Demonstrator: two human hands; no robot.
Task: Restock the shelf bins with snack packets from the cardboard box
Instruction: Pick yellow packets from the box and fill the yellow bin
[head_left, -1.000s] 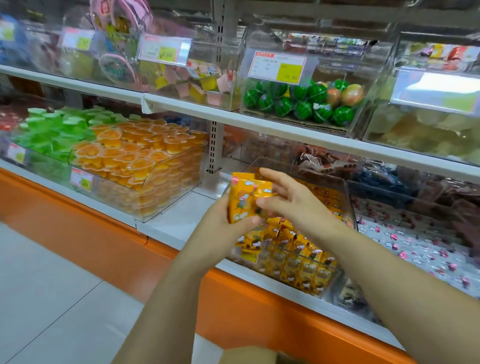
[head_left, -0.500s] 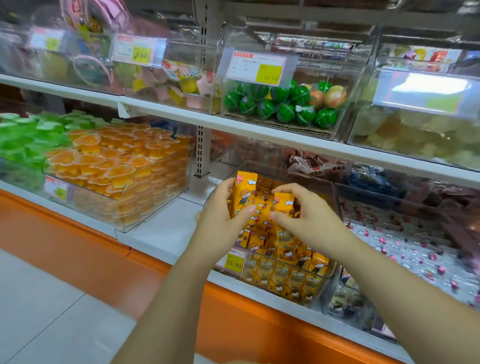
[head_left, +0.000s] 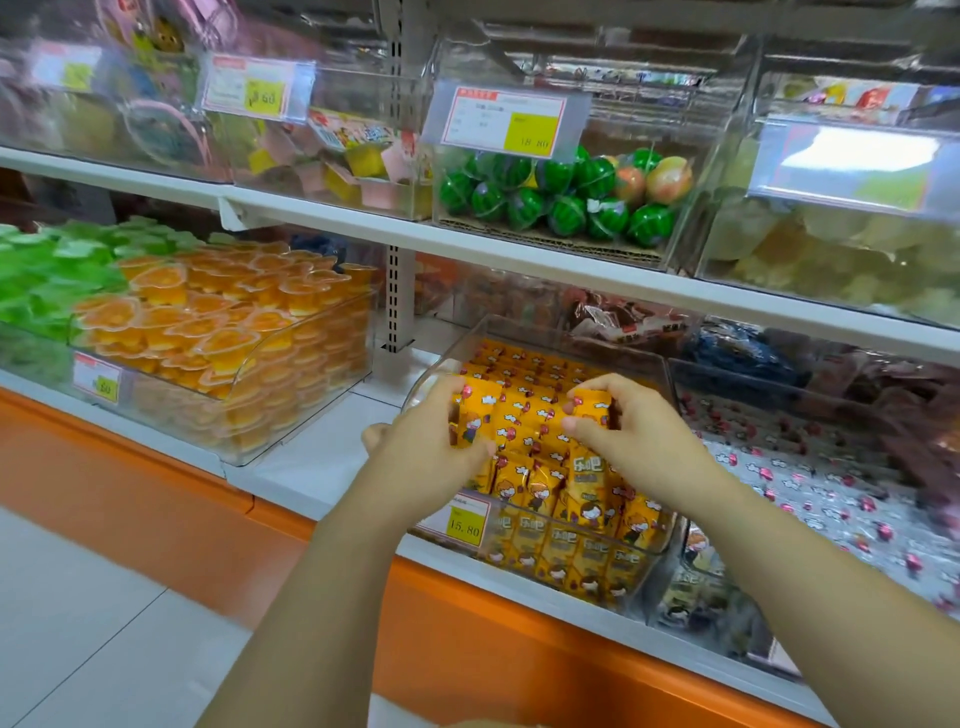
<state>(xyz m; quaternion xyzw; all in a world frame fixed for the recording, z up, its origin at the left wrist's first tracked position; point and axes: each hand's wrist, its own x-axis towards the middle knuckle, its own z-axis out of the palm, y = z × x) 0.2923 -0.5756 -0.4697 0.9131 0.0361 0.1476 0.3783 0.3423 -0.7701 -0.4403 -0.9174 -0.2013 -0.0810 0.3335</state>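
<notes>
Left hand (head_left: 426, 452) grips packet row (head_left: 524, 415), 9 o'clock end | right hand (head_left: 639, 441) pinches 3 o'clock end | judged light, soft, slippery; squeeze from ends.

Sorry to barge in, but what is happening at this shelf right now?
A person is restocking a clear bin on the lower shelf. The left hand grips a yellow packet and the right hand pinches a second packet, both over the packets already in the bin, which looks nearly full.
</notes>
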